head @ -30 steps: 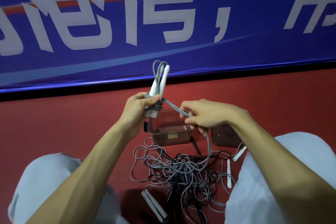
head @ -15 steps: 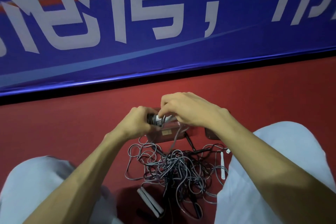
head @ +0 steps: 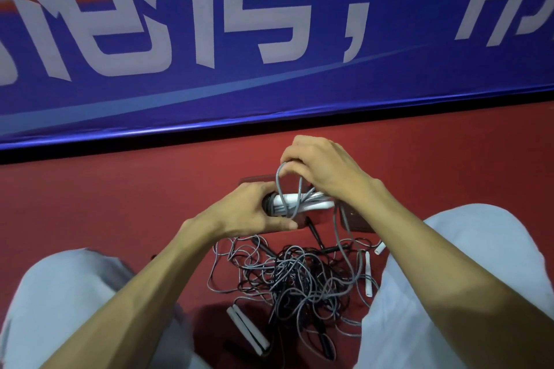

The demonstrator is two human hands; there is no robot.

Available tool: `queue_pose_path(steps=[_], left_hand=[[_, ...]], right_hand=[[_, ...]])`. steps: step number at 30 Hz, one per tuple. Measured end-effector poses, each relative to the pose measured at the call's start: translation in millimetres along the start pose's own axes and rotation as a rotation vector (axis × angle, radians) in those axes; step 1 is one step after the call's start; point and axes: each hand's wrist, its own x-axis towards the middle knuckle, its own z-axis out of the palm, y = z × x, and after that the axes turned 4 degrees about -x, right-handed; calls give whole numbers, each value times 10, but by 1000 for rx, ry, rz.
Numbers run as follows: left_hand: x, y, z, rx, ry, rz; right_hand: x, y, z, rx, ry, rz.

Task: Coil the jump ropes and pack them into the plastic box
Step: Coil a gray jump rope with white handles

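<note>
My left hand [head: 248, 213] grips one end of a bundle of white jump-rope handles [head: 311, 202] wound with grey cord, lying level over the clear plastic box [head: 254, 180]. My right hand [head: 320, 168] pinches a loop of that grey cord [head: 280, 186] above the bundle. The box is mostly hidden behind both hands. Beneath, between my knees, a tangled pile of grey and black jump ropes [head: 293, 278] lies on the red floor, and a strand runs up from it to the bundle.
A second clear container [head: 355, 219] sits right of the box, partly under my right wrist. Loose white handles lie at the front [head: 247, 329] and at the right [head: 368, 274]. A blue banner wall [head: 269, 39] stands close behind. My knees flank the pile.
The bundle went from upright to level and came down over the box. My right hand moved from the trailing cord to the bundle and now lifts a loop above it.
</note>
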Motion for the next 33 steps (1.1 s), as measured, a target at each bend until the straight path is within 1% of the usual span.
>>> queue_pose_path(steps=[2, 5, 8, 12, 14, 17, 20, 21, 23, 26, 28, 33], left_hand=[[-19, 37, 5, 53, 33, -9], [-39, 84, -32, 197, 96, -37], [-47, 39, -80, 224, 111, -41], [-79, 14, -136, 163, 87, -12], [-95, 34, -131, 55, 66, 0], [-89, 21, -140, -272, 88, -32], [-58, 31, -197, -583, 198, -43], [-43, 37, -216, -667, 253, -51], [-3, 16, -245, -808, 344, -83], [28, -30, -262, -978, 403, -133], [33, -26, -262, -1024, 420, -172], [50, -9, -256, -1064, 475, -240]], right_hand=[[12, 16, 2, 5, -40, 37], [18, 105, 10, 34, -83, 133], [36, 161, 33, 224, -99, 226], [41, 182, 22, 558, -235, 258], [19, 198, -4, 708, -284, 302], [-5, 205, -7, 844, -296, 340], [-3, 186, -1, 949, -230, 381], [0, 177, -8, 955, -232, 398], [11, 156, -23, 955, -297, 399], [11, 101, -64, 938, -427, 369], [4, 94, -68, 825, -482, 347], [-35, 133, -22, 423, -659, 341]])
